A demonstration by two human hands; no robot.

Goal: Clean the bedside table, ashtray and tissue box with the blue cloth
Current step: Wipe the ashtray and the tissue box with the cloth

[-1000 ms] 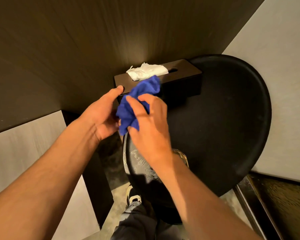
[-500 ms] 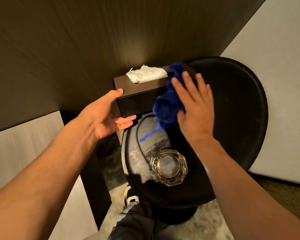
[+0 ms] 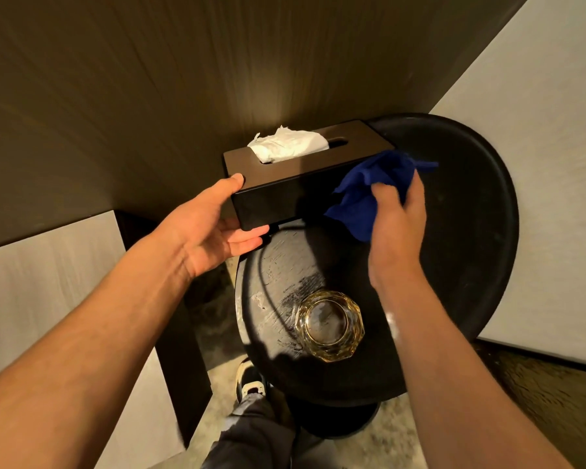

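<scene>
My left hand [image 3: 214,228] holds the left end of the dark brown tissue box [image 3: 285,194], thumb on its top edge and fingers under it, so the box sits lifted above the round black bedside table [image 3: 464,231]. A white tissue [image 3: 290,143] sticks out of the slot. My right hand [image 3: 398,225] grips the bunched blue cloth [image 3: 366,191] and presses it against the box's front face near the right end. The amber glass ashtray [image 3: 329,324] stands on the table's near left part, beside a dusty, scuffed patch.
A dark wood-grain wall panel [image 3: 149,79] rises right behind the box. A pale upholstered surface [image 3: 41,292] lies at the left and another pale panel [image 3: 555,130] at the right. My shoe [image 3: 249,384] and trouser leg show on the floor below the table.
My right hand swept the blue cloth from the box's left front to its right end, then drew back to the front face. My left hand shifted under the box's left end and raised it.
</scene>
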